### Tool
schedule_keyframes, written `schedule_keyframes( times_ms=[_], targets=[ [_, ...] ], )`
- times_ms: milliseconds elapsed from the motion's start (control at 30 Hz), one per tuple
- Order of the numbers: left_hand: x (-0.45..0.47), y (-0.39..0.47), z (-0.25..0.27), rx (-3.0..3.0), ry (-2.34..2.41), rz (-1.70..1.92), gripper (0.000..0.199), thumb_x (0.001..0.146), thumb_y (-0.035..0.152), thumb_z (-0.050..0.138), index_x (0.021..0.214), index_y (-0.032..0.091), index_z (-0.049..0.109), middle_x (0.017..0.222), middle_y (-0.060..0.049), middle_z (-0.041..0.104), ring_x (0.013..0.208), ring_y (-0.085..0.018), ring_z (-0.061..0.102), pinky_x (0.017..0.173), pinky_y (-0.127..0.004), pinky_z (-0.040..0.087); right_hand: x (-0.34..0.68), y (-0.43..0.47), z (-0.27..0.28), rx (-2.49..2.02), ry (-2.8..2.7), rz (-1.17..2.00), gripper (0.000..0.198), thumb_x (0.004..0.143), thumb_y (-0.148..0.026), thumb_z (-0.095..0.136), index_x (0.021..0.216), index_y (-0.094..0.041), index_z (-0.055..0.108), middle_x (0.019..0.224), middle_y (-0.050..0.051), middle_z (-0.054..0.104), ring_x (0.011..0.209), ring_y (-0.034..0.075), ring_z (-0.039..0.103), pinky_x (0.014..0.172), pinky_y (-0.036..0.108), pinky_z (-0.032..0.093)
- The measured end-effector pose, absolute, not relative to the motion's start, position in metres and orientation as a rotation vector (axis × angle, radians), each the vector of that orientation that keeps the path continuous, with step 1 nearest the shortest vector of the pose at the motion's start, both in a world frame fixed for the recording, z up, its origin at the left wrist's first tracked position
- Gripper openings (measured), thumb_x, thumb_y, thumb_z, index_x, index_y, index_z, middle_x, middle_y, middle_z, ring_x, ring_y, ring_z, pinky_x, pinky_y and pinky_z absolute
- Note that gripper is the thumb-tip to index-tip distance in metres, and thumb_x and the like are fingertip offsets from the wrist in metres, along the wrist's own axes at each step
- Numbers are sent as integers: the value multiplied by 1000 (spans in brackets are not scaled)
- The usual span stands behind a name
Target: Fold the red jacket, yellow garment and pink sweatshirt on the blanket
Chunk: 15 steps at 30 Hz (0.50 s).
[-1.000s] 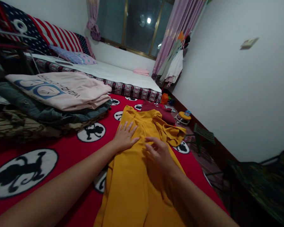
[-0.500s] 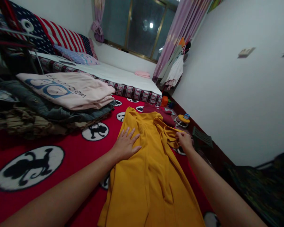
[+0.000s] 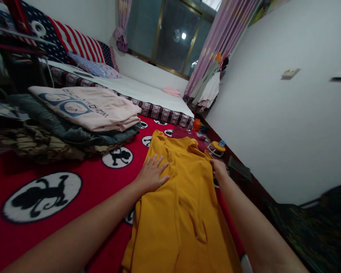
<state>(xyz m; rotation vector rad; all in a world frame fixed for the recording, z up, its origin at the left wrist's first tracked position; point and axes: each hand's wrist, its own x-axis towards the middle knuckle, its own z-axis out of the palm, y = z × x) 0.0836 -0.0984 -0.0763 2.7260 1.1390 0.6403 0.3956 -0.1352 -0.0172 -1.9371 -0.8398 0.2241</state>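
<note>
While my left hand (image 3: 153,174) rests palm down on the upper left part of the yellow garment (image 3: 165,223), its fingers are slightly apart and point away from me, with the thumb angled out to the right across the cloth. My left forearm slants up to it from the lower left, over the red blanket (image 3: 96,189). My right hand (image 3: 220,168) is at the garment's upper right edge, fingers curled together and clamped on the cloth there; their tips are partly hidden, so I cannot tell exactly how they grip. My right forearm comes up from the lower right, wrist beyond the garment's side.

The garment lies lengthwise on the blanket in front of me, its near end running out of view at the bottom. It is plain mustard, bunched along its far edge. A long crease runs down its middle, and a short, deep pucker shows right of that. The left side has layered folds along its border.

Just past its far end lies a dark red cloth (image 3: 182,132). To the left, a pink shirt (image 3: 105,110) tops a pile with denim (image 3: 65,127) under it.
</note>
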Motion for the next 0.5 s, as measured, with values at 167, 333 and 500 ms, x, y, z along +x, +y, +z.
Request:
schedule_keyframes(
  times_ms=[167, 333, 500],
  targets=[
    [84, -98, -73, 2652, 1107, 748, 52, 89, 49, 52, 132, 20, 57, 149, -14, 42, 141, -35, 30, 115, -53, 25, 407, -127, 37, -1707, -469, 148, 13, 79, -19, 39, 82, -19, 52, 63, 0, 56, 57, 16, 59, 54, 30, 54],
    [75, -103, -59, 2572, 900, 1174, 40, 94, 28, 43, 132, 19, 53, 146, -12, 44, 135, -25, 39, 114, -44, 33, 348, -116, 94, -1455, -568, 160, 16, 88, -30, 43, 96, -21, 54, 87, -1, 64, 76, 10, 66, 66, 21, 56],
    [65, -115, -49, 2674, 662, 1235, 42, 94, 22, 39, 134, 25, 50, 149, -7, 40, 138, -23, 35, 115, -44, 31, 254, -162, 119, -1105, -1517, 727, 42, 81, -52, 64, 114, -25, 57, 116, 3, 65, 100, 17, 67, 79, 29, 56]
  ],
)
